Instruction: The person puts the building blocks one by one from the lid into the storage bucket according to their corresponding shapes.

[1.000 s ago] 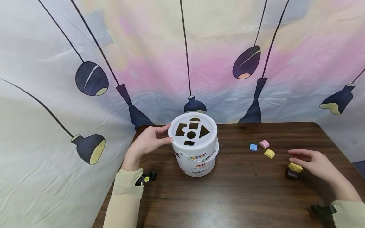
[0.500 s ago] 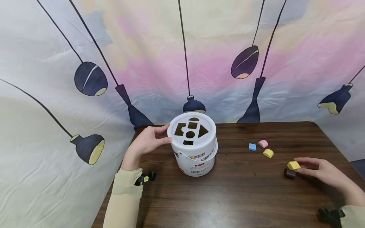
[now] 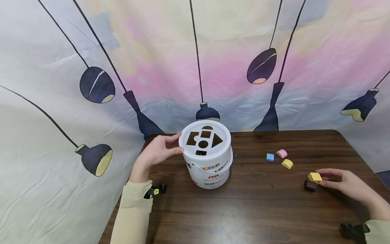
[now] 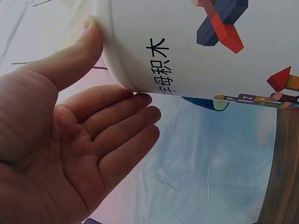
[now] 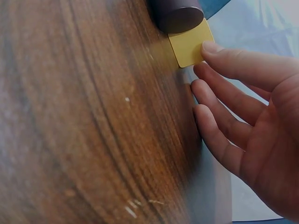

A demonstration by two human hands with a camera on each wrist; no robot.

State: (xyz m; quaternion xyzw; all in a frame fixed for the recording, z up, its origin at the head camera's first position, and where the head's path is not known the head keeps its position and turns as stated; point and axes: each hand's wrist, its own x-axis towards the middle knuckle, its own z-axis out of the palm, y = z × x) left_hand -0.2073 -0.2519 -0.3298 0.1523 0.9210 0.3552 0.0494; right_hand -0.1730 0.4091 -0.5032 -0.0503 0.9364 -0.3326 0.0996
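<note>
A white lidded bucket (image 3: 210,169) stands upright on the table, its lid pierced by several shaped holes. At the lid's left rim is my left hand (image 3: 156,152), thumb and index finger touching it; in the left wrist view its fingers (image 4: 124,130) are mostly straight. At the right, my right hand (image 3: 347,184) pinches a yellow block (image 3: 314,177) between thumb and fingers. In the right wrist view the yellow block (image 5: 191,46) shows a flat squarish face. Right beside it lies a dark brown block (image 3: 310,185), with a round end in the right wrist view.
Farther back on the wooden table (image 3: 259,210) lie a small blue block (image 3: 270,157), a pink half-round block (image 3: 281,153) and a yellow half-round block (image 3: 287,164). The bucket's handle (image 3: 230,161) hangs down its right side. A printed cloth (image 3: 170,67) backs the table.
My right hand has moved down and right onto the yellow block, and its fingers have closed on it. The block sits turned differently beside the brown one. The left hand stays at the lid.
</note>
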